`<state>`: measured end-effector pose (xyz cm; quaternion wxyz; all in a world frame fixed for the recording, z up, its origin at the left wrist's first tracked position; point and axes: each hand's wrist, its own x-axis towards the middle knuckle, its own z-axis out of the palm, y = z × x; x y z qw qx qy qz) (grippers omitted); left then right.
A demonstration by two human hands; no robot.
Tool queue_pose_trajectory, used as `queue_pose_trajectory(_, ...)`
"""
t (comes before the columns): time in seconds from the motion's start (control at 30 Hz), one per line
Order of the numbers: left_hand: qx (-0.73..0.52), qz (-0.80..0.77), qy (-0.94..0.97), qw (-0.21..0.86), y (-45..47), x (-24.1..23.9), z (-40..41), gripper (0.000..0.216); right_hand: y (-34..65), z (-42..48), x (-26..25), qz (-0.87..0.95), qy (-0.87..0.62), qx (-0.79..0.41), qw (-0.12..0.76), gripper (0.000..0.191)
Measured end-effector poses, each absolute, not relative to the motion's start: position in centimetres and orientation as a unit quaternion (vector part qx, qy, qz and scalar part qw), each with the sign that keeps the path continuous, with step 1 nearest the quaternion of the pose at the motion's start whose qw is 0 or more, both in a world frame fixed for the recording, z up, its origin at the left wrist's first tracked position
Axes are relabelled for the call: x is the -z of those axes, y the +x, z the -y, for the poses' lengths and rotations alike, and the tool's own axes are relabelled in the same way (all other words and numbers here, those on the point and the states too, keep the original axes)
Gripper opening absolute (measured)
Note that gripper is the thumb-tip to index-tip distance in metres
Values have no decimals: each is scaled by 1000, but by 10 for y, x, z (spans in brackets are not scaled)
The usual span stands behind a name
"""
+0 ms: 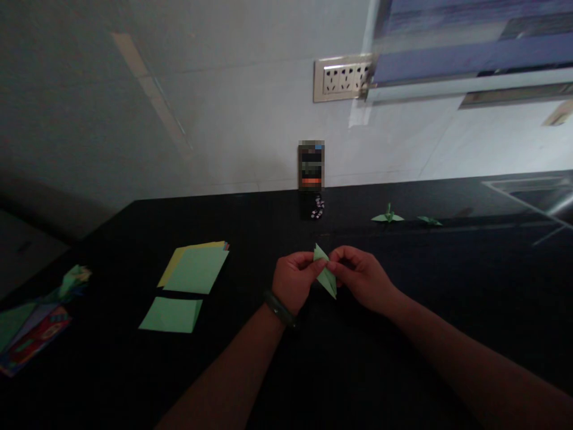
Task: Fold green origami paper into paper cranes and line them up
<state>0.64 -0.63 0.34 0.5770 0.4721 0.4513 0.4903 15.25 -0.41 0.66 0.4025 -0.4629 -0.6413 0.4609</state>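
Both hands meet over the dark countertop around a piece of folded green paper (327,283), narrow and diamond-like, with one point up and another toward me. My left hand (293,279), a dark band on its wrist, pinches the paper's left side between thumb and fingers. From the right, the thumb and fingertips of my right hand (360,276) close on its other edge. Some of the fingers behind the paper are hidden. Farther back to the right sit a folded green paper crane (388,216) with wings spread and a smaller folded green paper piece (430,221).
Left on the black countertop (250,370) lie a stack of green and yellow paper sheets (197,269), a creased green sheet (172,315) and a colourful packet (38,340). A phone-like device (311,166) leans on the wall behind a small beaded item (318,207). A sink (537,194) is at right.
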Motion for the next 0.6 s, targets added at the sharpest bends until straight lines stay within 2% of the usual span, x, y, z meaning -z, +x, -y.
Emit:
queue_pose_trajectory(0.23, -502, -474, 463, 555, 6, -8, 7, 14, 150, 6, -7, 611, -443, -493, 434, 13)
queue_pose_trajectory(0.43, -480, -443, 472, 592, 5, -7, 7, 17, 154, 3, -12, 590, -443, -521, 430, 17)
queue_pose_trajectory(0.6, -475, -479, 514, 529, 4, -5, 5, 21, 156, 0, -10, 627, -486, -451, 409, 11)
